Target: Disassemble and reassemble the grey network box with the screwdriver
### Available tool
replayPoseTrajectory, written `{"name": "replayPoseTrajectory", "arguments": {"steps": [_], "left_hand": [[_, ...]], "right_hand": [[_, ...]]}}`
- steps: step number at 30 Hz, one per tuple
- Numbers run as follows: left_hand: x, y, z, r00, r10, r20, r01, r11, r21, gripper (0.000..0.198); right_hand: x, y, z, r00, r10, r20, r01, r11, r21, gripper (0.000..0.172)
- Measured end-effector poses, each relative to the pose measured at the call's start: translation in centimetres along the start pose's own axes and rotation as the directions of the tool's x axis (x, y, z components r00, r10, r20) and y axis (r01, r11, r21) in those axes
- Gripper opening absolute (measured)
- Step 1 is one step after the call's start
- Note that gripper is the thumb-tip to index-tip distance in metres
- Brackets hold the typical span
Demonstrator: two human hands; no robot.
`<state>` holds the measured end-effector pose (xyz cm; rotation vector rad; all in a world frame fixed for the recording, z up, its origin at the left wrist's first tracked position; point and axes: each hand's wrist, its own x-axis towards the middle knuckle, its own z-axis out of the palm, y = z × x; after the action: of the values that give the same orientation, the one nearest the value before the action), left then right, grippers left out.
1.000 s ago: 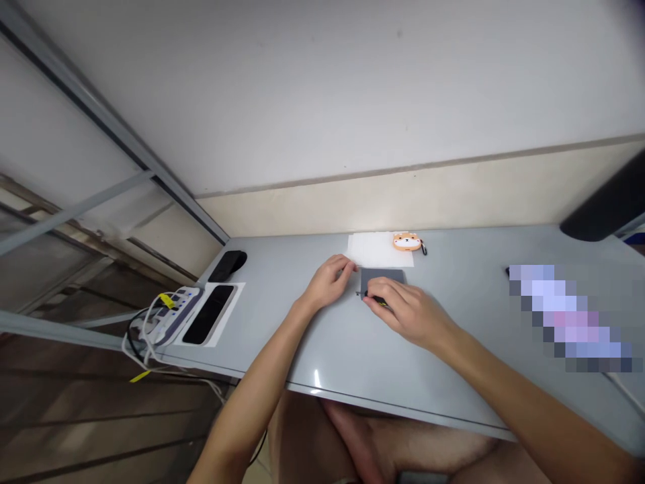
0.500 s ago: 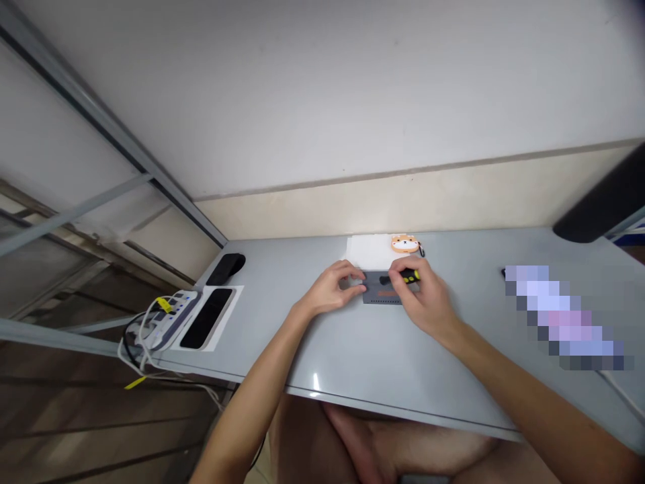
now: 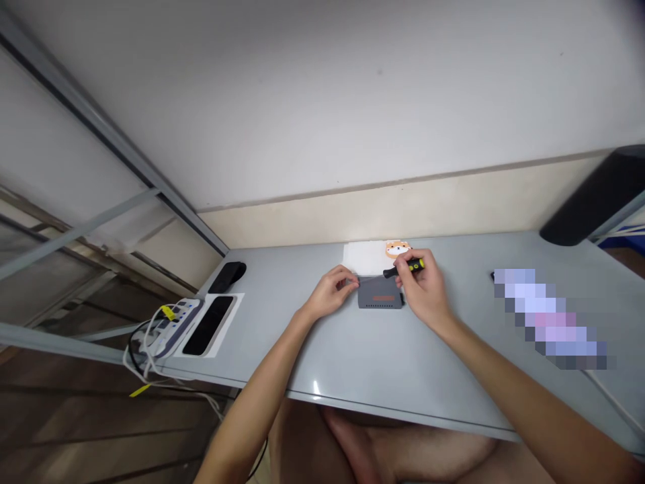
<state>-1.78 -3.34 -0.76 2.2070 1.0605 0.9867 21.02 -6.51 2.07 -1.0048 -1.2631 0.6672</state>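
A pale wall rises behind the grey table (image 3: 282, 336), and a black cylinder (image 3: 579, 208) leans in at its far right corner. Along the left edge sit a power strip (image 3: 176, 327) with cables and a phone (image 3: 210, 326) on a white sheet. The dark grey box (image 3: 380, 298) lies about midway along the table, closer to the far edge than to the near one, just in front of white paper (image 3: 363, 257) and an orange-and-white case (image 3: 397, 249).

The right hand (image 3: 426, 286) has its fingers closed round the handle of a black-and-yellow tool (image 3: 417, 265), its thin shaft pointing left over the box's far side. Half a second ago this hand covered the box's right end; now it has shifted back and right, so the orange label and row of vents show fully, leaving that face unobstructed. The left hand (image 3: 333, 289) is at the box's left end, thumb and forefinger nearly together; whether they grip the shaft's tip or the box, I cannot tell.
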Motion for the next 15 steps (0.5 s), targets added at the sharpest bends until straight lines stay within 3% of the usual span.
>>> {"name": "replayPoseTrajectory", "arguments": {"steps": [7, 15], "left_hand": [[2.6, -1.8, -0.5, 0.984, -0.137, -0.115, 0.154, 0.977, 0.147, 0.016], [7.1, -1.8, 0.1, 0.979, -0.200, -0.041, 0.204, 0.947, 0.248, 0.013]], "right_hand": [[1.3, 0.8, -0.9, 0.993, 0.048, -0.109, -0.050, 0.999, -0.009, 0.034], [2.3, 1.4, -2.0, 0.984, 0.069, -0.166, -0.087, 0.991, -0.100, 0.030]]}}
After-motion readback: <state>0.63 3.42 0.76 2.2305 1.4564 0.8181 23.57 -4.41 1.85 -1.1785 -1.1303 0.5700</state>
